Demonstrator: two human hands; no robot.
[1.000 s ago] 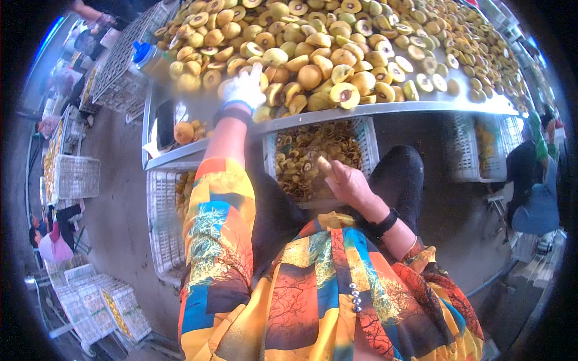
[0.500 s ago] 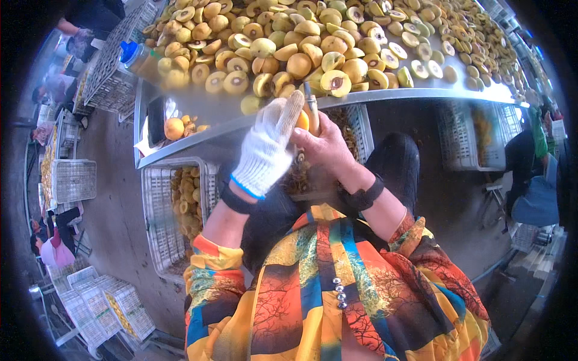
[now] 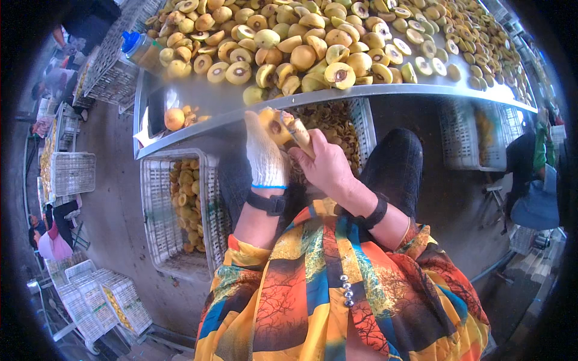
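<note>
My left hand (image 3: 265, 159), in a white knit glove, is closed round a halved peach (image 3: 267, 120), its cut face with the brown pit hollow showing. My right hand (image 3: 328, 161) is bare and grips a pitting knife by its wooden handle (image 3: 300, 136). The knife's tip reaches the right side of the peach half; the blade itself is hard to make out. Both hands are just below the front edge of a metal table (image 3: 337, 92), on which many halved peaches (image 3: 302, 57) are heaped.
Between my knees stands a crate (image 3: 363, 126) of cut pieces. A white crate (image 3: 208, 198) with peach halves is at my left. On the table's left corner are a blue-capped jar (image 3: 143, 51) and an orange fruit (image 3: 174, 119). Other people and stacked crates are at both sides.
My left hand has turned and lowered slightly leftward, bringing the peach's cut face into view. The knife has swung from pointing upward to leaning left against the fruit.
</note>
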